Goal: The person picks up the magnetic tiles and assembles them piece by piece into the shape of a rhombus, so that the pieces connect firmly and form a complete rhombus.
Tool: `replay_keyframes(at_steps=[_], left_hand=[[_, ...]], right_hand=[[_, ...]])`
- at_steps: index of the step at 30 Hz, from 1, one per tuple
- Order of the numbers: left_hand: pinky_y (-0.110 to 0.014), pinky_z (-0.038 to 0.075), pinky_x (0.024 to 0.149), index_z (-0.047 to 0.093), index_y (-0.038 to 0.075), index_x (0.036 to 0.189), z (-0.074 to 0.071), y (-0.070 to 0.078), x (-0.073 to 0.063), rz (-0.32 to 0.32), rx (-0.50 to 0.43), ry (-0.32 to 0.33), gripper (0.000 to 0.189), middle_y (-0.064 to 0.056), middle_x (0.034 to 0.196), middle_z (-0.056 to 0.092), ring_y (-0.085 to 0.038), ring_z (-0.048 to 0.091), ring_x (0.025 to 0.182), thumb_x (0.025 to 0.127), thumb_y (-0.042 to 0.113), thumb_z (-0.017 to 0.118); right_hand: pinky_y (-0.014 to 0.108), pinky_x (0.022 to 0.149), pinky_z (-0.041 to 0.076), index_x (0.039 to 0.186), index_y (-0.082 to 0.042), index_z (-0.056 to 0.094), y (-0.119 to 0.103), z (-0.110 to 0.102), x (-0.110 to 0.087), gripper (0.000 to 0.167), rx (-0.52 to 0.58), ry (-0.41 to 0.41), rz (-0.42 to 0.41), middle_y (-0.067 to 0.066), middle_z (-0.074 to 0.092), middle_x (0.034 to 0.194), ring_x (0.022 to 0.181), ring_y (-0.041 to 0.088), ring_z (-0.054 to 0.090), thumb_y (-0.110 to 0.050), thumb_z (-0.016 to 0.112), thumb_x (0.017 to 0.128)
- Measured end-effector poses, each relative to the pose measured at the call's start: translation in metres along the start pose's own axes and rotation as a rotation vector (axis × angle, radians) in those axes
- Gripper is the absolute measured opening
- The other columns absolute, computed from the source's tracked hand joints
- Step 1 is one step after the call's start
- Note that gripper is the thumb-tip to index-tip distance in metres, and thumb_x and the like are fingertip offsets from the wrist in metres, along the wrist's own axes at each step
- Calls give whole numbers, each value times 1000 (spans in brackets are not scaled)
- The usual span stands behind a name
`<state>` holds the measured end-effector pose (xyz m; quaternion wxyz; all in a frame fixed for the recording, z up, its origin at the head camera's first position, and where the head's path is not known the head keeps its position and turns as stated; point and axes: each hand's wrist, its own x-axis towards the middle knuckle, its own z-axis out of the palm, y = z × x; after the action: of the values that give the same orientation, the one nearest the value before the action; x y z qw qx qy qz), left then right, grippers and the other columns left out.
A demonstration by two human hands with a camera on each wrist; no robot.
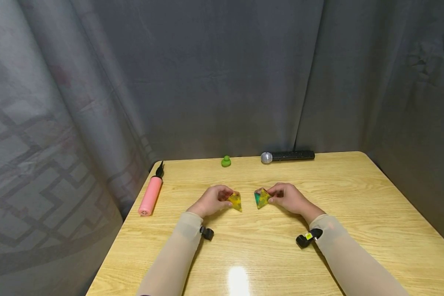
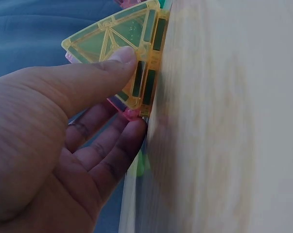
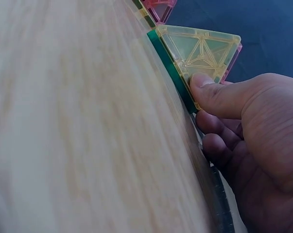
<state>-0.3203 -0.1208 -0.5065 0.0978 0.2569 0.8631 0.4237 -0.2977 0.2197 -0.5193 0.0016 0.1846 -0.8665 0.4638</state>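
My left hand [image 1: 211, 200] pinches a small pyramid of translucent magnetic tiles [image 1: 235, 201] between thumb and fingers. Its near face is a yellow triangular tile [image 2: 100, 41], with pink showing behind and a yellow tile along the tabletop. A short gap away, my right hand [image 1: 291, 200] grips a second magnetic-tile pyramid [image 1: 262, 200]. A yellow triangle [image 3: 214, 44] faces the right wrist camera, with a green tile [image 3: 170, 68] along its base and a pink edge on the far side. Both pyramids are at the tabletop, apart from each other; the fingers behind them are partly hidden.
A pink hand pump [image 1: 151, 196] with a black nozzle lies at the table's left edge. Near the back edge are a small green duck-like figure [image 1: 226, 161] and a black microphone [image 1: 292, 156]. Grey curtains [image 1: 222, 82] hang behind the wooden table [image 1: 274, 263].
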Motion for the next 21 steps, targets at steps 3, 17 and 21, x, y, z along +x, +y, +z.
replay_keyframes(at_steps=[3, 17, 21], left_hand=[[-28, 58, 88, 71, 15, 125, 2, 0, 1, 17, 7, -4, 36, 5, 112, 70, -10, 67, 100, 91, 11, 84], [-27, 57, 87, 70, 16, 126, 10, 16, -1, 9, 21, -34, 34, 6, 115, 69, -9, 67, 100, 93, 14, 81], [-28, 57, 89, 70, 15, 126, 12, 20, -2, 9, 21, -32, 35, 5, 117, 69, -10, 67, 101, 94, 12, 81]], right_hand=[[30, 75, 53, 110, -10, 80, -1, 1, 0, 21, 0, -8, 1, 1, 72, 100, 87, 20, 63, -5, 83, 89], [31, 75, 54, 108, -10, 79, -8, 4, -1, 20, -7, -36, 27, 1, 71, 99, 86, 19, 63, -5, 84, 89], [32, 75, 54, 108, -11, 79, -8, 5, -1, 20, -25, -39, 18, -1, 70, 98, 86, 19, 63, -7, 84, 89]])
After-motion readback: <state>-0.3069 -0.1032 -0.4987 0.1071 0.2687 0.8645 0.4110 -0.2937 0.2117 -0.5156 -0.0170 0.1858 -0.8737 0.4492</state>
